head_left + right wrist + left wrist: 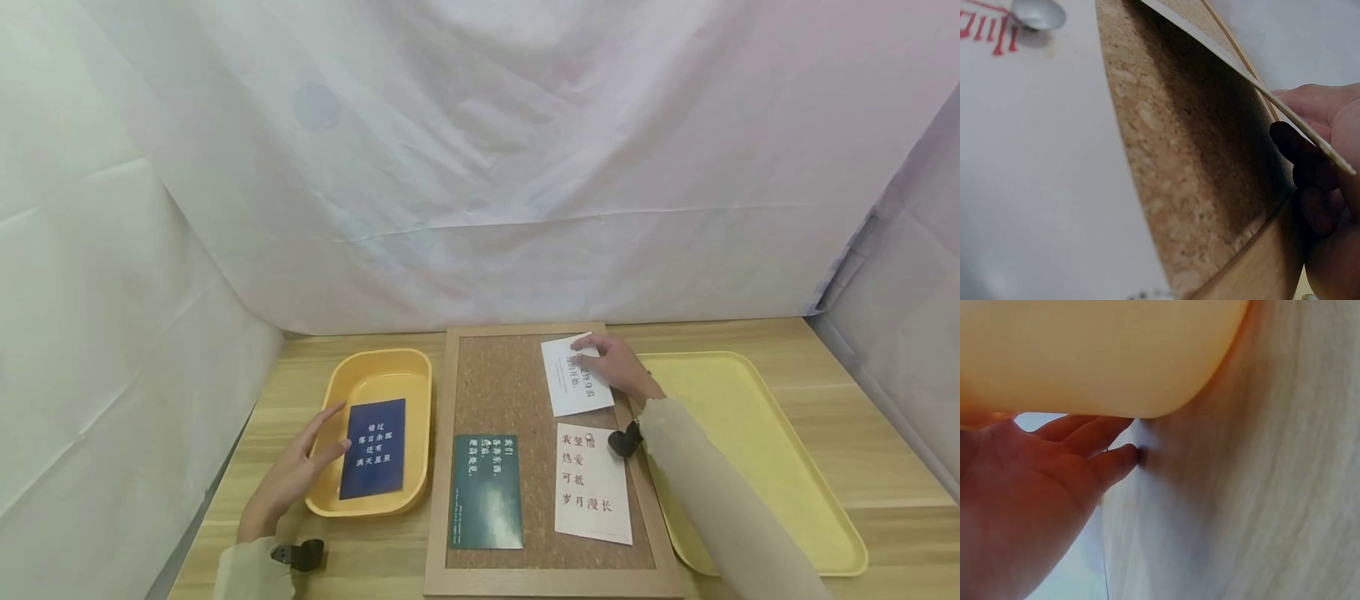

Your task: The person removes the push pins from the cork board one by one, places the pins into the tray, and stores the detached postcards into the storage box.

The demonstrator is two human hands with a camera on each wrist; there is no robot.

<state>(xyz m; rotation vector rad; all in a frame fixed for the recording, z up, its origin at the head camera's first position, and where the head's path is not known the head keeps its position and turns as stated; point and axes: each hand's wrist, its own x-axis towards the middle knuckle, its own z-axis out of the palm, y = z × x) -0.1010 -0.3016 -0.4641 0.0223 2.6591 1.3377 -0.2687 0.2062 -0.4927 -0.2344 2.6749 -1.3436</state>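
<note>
Fingers of your right hand [619,368] pinch a white rectangular paper card [572,388], edge raised, likely for grip; your left hand [291,468] lies spread.

A pale yellow tray [768,442] with rounded corners and a raised rim lies on the right part of a wooden table [802,371], whose light top shows streaky grain. Behind the table hangs a whitish back curtain [465,279], creased and folded, with a faint bluish round spot [316,107]. A left curtain [112,300] and a right curtain [918,258], both pale, hang at the sides.
</note>
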